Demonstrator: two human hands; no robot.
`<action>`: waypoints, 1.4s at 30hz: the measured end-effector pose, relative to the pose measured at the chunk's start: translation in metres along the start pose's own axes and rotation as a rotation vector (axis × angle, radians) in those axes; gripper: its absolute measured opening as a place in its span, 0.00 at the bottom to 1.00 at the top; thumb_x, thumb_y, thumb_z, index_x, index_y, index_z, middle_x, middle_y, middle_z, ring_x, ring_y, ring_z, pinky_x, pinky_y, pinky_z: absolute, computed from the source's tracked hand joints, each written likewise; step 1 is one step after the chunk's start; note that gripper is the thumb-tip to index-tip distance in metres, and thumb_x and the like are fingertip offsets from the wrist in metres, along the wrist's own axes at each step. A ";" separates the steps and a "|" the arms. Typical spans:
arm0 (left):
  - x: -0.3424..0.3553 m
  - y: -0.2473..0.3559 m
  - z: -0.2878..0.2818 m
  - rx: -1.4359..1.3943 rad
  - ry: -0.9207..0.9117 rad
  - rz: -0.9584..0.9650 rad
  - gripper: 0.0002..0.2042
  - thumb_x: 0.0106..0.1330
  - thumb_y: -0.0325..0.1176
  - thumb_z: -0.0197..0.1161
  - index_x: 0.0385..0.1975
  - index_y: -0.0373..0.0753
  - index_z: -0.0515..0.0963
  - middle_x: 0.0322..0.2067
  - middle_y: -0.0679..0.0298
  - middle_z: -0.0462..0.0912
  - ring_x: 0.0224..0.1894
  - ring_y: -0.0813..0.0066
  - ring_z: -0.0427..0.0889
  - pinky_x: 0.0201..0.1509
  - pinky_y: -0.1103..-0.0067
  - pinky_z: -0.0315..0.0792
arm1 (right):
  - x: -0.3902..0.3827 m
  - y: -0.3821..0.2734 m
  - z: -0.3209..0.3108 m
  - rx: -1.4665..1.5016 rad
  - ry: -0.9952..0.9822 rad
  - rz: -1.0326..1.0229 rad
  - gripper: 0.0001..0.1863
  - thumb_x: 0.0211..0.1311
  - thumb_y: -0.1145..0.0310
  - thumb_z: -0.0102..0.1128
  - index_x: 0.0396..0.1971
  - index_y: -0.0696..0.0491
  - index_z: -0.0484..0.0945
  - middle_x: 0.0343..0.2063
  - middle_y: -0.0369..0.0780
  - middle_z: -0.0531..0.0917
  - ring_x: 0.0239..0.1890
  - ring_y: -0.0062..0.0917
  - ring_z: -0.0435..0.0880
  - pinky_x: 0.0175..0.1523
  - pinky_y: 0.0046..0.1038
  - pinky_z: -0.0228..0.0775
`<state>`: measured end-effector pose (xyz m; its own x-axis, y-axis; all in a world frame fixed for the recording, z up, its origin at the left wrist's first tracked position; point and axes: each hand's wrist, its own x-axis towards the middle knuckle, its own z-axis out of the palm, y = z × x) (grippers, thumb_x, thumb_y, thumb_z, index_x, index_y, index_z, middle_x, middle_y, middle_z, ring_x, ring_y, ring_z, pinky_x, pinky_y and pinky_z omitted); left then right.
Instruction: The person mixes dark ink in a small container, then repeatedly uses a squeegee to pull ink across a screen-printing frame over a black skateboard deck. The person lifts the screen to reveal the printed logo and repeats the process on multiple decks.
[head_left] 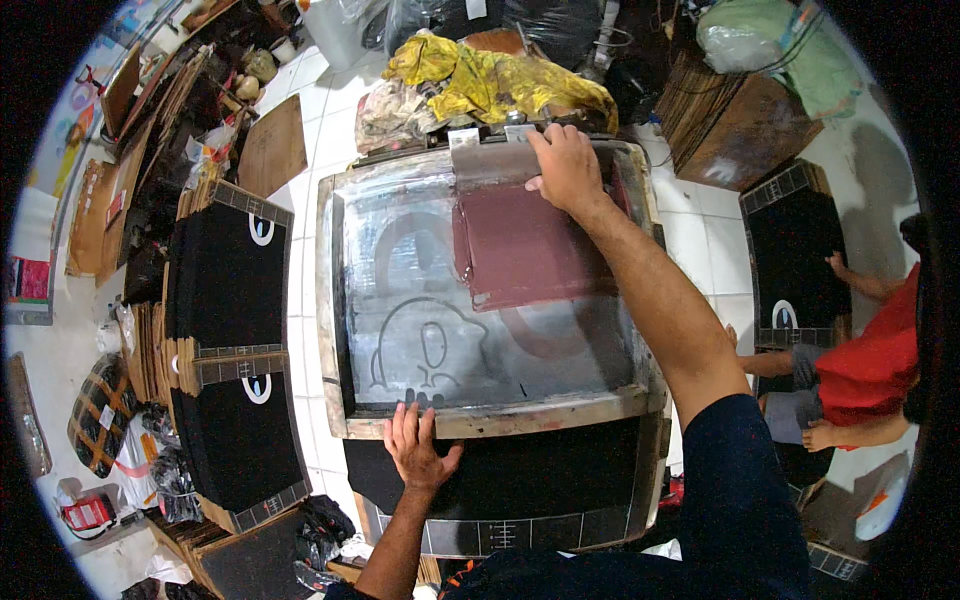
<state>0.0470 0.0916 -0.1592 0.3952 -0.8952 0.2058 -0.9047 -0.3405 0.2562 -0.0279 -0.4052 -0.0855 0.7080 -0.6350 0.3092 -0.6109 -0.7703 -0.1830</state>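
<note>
A silk-screen printing frame with pale wooden sides lies in front of me. Its mesh carries a grey cartoon outline with an oval eye, and dark red ink covers the upper right. My right hand is closed at the far side on a wide, flat taupe squeegee, about as broad as the ink patch. The palm hides the squeegee's right part. At the near side my left hand lies on the frame's rim, fingers stretched out and thumb apart. Below the frame, a black printed sheet shows partly.
Stacks of black printed sheets stand at the left, and another black sheet at the right. A person in red sits there, one hand by that sheet. Yellow cloth lies beyond the frame; cardboard is stacked far right.
</note>
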 end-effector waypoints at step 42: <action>0.002 -0.002 -0.001 0.041 0.020 0.073 0.38 0.54 0.52 0.73 0.63 0.43 0.69 0.64 0.55 0.69 0.74 0.51 0.61 0.77 0.52 0.47 | -0.135 -0.072 -0.030 -0.106 0.010 0.050 0.21 0.41 0.74 0.73 0.40 0.49 0.77 0.36 0.37 0.77 0.43 0.35 0.77 0.49 0.40 0.68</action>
<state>0.0498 0.0910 -0.1583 0.3311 -0.9122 0.2412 -0.9366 -0.2867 0.2014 -0.0901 -0.2624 -0.0860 0.6725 -0.6711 0.3120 -0.6795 -0.7269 -0.0989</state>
